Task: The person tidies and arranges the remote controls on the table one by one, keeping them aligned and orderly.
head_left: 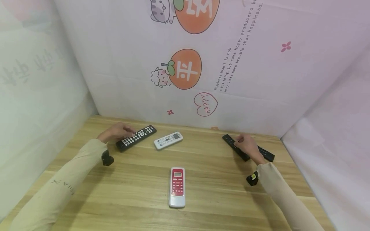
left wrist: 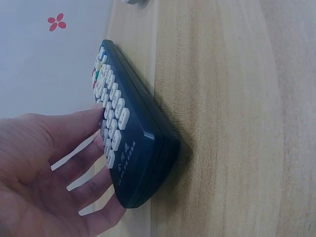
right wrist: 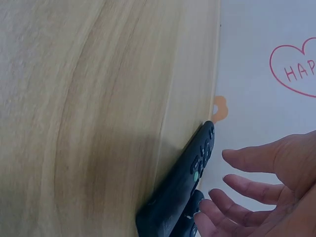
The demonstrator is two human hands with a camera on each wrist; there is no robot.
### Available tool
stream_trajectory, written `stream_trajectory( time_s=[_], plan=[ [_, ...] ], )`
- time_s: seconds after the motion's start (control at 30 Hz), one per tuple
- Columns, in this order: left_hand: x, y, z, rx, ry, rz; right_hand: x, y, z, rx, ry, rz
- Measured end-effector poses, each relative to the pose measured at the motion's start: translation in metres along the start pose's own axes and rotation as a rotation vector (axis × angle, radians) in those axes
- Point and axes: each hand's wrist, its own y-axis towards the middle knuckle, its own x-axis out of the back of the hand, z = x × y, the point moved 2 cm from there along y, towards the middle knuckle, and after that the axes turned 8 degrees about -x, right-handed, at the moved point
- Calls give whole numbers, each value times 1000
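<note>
A black remote control with white keys (head_left: 145,131) lies aslant on the wooden table at the back left. My left hand (head_left: 118,131) is over its rear edge; the thumb reaches the keys and the other fingers (left wrist: 91,190) go behind the far side, partly hidden by it. On the right, a slim black remote (head_left: 229,140) lies flat under my right hand (head_left: 248,145). In the right wrist view the fingers (right wrist: 247,185) are apart and loosely bent, with nothing held. Beyond that hand lies another black remote (head_left: 267,155), partly covered by it.
A white remote with a small screen (head_left: 162,143) lies right of the left hand's remote. A red and white remote (head_left: 177,201) lies at the middle front. Printed white cloth (head_left: 130,73) encloses the table (head_left: 138,199) at the back and sides.
</note>
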Motion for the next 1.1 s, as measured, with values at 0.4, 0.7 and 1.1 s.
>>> stream_trajectory(
  time_s=[0.4, 0.7, 1.1],
  plan=[
    [0, -1, -3, -25, 7, -14, -3, 11, -10, 88, -7, 46],
    [-1, -2, 1, -37, 26, -12, -9, 16, -14, 79, -43, 82],
    [-2, -2, 2, -26, 12, -2, -5, 11, -1, -20, -87, 202]
  ],
)
